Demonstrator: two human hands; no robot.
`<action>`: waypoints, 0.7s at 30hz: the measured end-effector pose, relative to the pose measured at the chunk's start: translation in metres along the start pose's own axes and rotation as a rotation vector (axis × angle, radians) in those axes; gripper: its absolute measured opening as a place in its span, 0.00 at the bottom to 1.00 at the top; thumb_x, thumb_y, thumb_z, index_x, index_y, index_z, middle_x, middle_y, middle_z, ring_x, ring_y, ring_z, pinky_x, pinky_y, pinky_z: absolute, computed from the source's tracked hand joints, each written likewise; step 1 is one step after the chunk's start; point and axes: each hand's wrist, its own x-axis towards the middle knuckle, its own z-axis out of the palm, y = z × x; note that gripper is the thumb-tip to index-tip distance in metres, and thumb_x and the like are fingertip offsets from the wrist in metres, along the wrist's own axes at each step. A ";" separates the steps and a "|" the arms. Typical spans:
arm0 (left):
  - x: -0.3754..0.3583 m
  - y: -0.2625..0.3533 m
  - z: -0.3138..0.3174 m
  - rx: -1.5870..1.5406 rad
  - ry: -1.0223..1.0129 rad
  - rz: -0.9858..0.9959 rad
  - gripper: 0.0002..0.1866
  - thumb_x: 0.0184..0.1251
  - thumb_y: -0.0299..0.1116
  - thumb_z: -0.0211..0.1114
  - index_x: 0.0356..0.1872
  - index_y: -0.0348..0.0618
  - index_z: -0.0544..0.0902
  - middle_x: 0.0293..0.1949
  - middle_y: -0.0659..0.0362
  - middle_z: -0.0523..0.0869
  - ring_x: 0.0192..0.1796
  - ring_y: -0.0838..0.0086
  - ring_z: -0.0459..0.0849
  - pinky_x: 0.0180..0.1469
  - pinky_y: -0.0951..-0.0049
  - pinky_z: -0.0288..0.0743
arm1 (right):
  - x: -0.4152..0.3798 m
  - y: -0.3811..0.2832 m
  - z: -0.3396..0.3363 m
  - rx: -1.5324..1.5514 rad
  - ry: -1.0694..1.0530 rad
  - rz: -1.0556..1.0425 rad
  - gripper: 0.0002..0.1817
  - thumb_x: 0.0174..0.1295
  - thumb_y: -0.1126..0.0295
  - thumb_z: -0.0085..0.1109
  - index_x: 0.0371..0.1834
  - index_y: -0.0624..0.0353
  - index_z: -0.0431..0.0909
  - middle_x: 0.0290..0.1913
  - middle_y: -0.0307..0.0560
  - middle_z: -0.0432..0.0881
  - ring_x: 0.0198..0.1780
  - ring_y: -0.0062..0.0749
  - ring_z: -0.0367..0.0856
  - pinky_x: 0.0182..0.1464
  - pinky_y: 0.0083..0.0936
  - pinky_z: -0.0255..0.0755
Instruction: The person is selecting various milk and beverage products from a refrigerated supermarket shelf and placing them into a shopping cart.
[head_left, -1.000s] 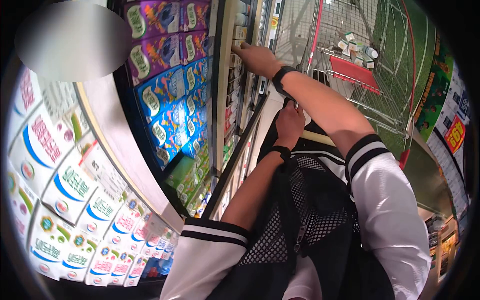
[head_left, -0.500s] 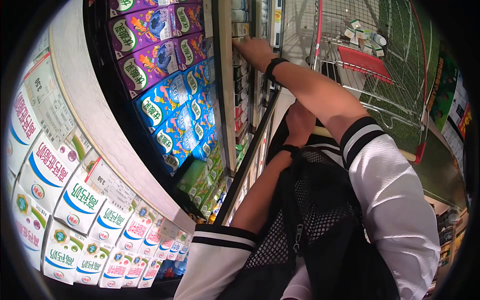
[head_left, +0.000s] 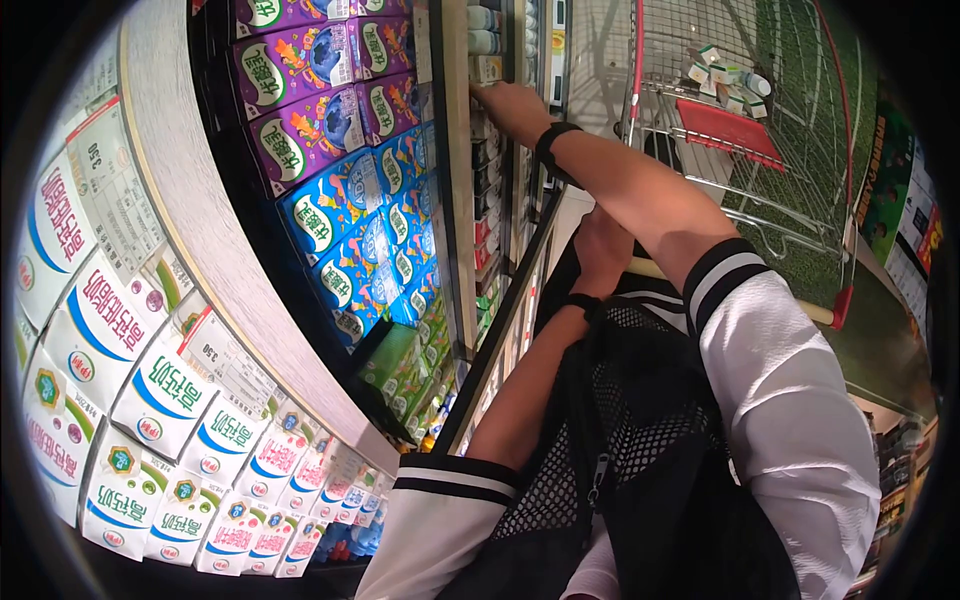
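Observation:
My right hand reaches forward to the shelf unit, its fingers curled at a pale upright frame. Its fingertips are partly hidden, so I cannot make out what they hold, if anything. Lower down, my left hand is closed around the near end of the shopping cart handle; my right forearm hides some of its fingers. A dark band circles each wrist. Just beyond my right hand, small boxes and white packs stand on a narrow shelf.
Purple cartons, blue cartons and green packs fill the shelf at left. White milk cartons line the nearer shelf under price tags. The shopping cart at right carries several small boxes and a bottle.
The shelves sit slightly farther right in view as the camera turns a little. Both hands keep nearly the same places, my right one at the frame and my left one at the cart handle.

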 end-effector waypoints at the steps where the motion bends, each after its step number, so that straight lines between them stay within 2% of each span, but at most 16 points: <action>1: -0.001 -0.003 0.003 -0.043 0.017 0.006 0.13 0.69 0.38 0.66 0.46 0.38 0.85 0.37 0.40 0.90 0.42 0.41 0.89 0.43 0.47 0.84 | -0.003 0.000 0.000 0.061 0.051 -0.016 0.27 0.65 0.75 0.57 0.68 0.45 0.74 0.37 0.58 0.89 0.41 0.58 0.90 0.40 0.50 0.84; 2: -0.001 -0.006 0.005 -0.044 0.016 0.008 0.13 0.69 0.38 0.66 0.46 0.38 0.85 0.37 0.40 0.90 0.42 0.41 0.89 0.43 0.47 0.84 | -0.004 0.000 0.001 0.059 0.052 -0.014 0.27 0.65 0.75 0.57 0.68 0.45 0.74 0.37 0.58 0.89 0.41 0.58 0.90 0.40 0.50 0.84; 4: -0.002 -0.016 0.011 -0.167 0.112 0.091 0.14 0.69 0.39 0.68 0.45 0.38 0.84 0.37 0.41 0.90 0.42 0.41 0.89 0.42 0.48 0.84 | -0.006 -0.007 -0.002 0.041 -0.024 0.082 0.32 0.67 0.77 0.52 0.76 0.40 0.69 0.39 0.55 0.89 0.43 0.52 0.91 0.41 0.48 0.84; 8: -0.004 -0.017 0.013 -0.167 0.153 0.126 0.16 0.68 0.42 0.68 0.44 0.39 0.85 0.38 0.41 0.90 0.43 0.42 0.89 0.42 0.48 0.84 | -0.016 -0.006 0.002 0.106 0.073 0.062 0.34 0.64 0.78 0.55 0.76 0.41 0.69 0.38 0.56 0.89 0.42 0.55 0.90 0.42 0.49 0.84; 10: -0.005 -0.017 0.015 -0.145 0.212 0.101 0.15 0.55 0.36 0.79 0.40 0.40 0.88 0.37 0.49 0.91 0.43 0.49 0.90 0.42 0.57 0.83 | -0.019 -0.004 0.006 0.168 0.139 0.026 0.34 0.62 0.79 0.58 0.73 0.42 0.71 0.37 0.58 0.88 0.41 0.58 0.89 0.42 0.50 0.83; 14: -0.002 -0.031 0.021 -0.086 0.162 0.147 0.14 0.55 0.36 0.79 0.39 0.40 0.88 0.38 0.51 0.91 0.43 0.49 0.89 0.42 0.55 0.83 | -0.024 -0.005 -0.002 0.224 0.144 0.002 0.29 0.63 0.77 0.60 0.68 0.44 0.73 0.37 0.60 0.88 0.42 0.60 0.89 0.43 0.52 0.82; 16: 0.001 -0.035 0.023 0.067 0.214 0.298 0.14 0.55 0.35 0.78 0.41 0.40 0.88 0.37 0.51 0.90 0.42 0.49 0.88 0.41 0.53 0.82 | -0.026 -0.007 -0.013 0.250 0.105 -0.030 0.24 0.65 0.74 0.62 0.65 0.47 0.73 0.37 0.60 0.87 0.43 0.60 0.88 0.44 0.54 0.81; 17: 0.001 -0.037 0.024 0.066 0.214 0.302 0.14 0.55 0.35 0.78 0.41 0.40 0.88 0.37 0.51 0.90 0.42 0.49 0.88 0.41 0.53 0.82 | -0.027 -0.008 -0.018 0.248 0.109 -0.030 0.24 0.65 0.74 0.62 0.65 0.47 0.73 0.37 0.60 0.87 0.43 0.60 0.88 0.44 0.54 0.81; 19: 0.000 -0.037 0.021 0.093 0.264 0.409 0.12 0.65 0.40 0.69 0.40 0.41 0.87 0.37 0.47 0.90 0.41 0.44 0.87 0.40 0.47 0.85 | -0.030 -0.008 -0.023 0.272 0.109 -0.061 0.25 0.65 0.72 0.64 0.65 0.47 0.72 0.37 0.60 0.87 0.44 0.61 0.88 0.44 0.54 0.80; 21: -0.004 -0.028 0.013 0.142 0.211 0.357 0.13 0.67 0.41 0.67 0.41 0.42 0.87 0.37 0.47 0.90 0.42 0.44 0.88 0.40 0.47 0.85 | -0.032 -0.009 -0.027 0.295 0.124 -0.083 0.26 0.63 0.73 0.65 0.66 0.47 0.72 0.36 0.59 0.87 0.43 0.61 0.88 0.44 0.54 0.80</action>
